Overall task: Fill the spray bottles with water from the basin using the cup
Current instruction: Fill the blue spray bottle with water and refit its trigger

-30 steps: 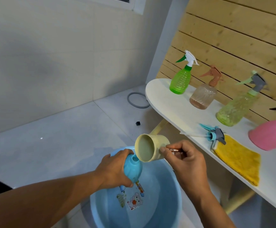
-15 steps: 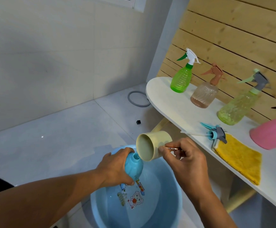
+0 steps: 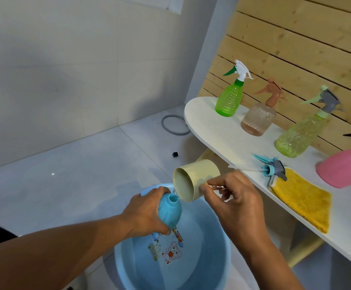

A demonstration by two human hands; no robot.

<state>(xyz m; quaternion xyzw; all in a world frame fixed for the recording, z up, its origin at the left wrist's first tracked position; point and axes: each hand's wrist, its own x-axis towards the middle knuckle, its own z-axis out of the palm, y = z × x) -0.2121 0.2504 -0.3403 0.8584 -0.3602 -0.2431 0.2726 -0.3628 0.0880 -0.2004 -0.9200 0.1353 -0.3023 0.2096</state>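
Reaching in from the lower left, the left hand (image 3: 147, 214) wraps curled fingers round the ribbed blue bottle (image 3: 169, 212), held open-necked over the smooth blue basin (image 3: 222, 243). From the right, the right hand (image 3: 236, 204) pinches the coppery handle (image 3: 217, 187) of the matte cream cup (image 3: 193, 183), tipped sideways with its rim just above the bottle's mouth; a thin trickle seems to pass between them, though it is hard to make out. A detached sprayer head (image 3: 274, 170) lies on the white shelf (image 3: 216, 130), touching the fuzzy yellow cloth (image 3: 304, 201).

Soft, even indoor light, faint shadows, wide-angle bending at edges.
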